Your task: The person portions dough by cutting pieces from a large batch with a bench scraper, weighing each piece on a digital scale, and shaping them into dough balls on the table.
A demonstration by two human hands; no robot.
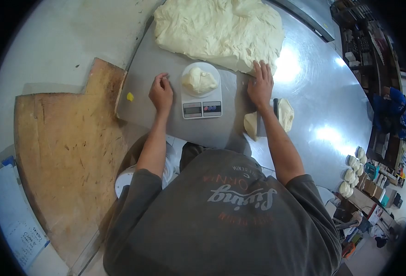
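Observation:
A lump of dough (200,81) rests on the round plate of a white kitchen scale (202,109). Left of the scale is my left hand (161,93), its fingers curled in, with whatever they hold, if anything, hidden. The fingers of my right hand (261,85) lie extended against the lower right edge of a big dough slab (221,30). Beneath my right forearm is a scraper (275,106), partly hidden, between two pieces of dough (285,116).
All this sits on a metal table (322,101). Several small dough pieces (350,175) line its right edge. A wooden board (69,152) is at the left, with a yellow scrap (129,96) near it. A person in blue (398,112) is at the far right, by shelves.

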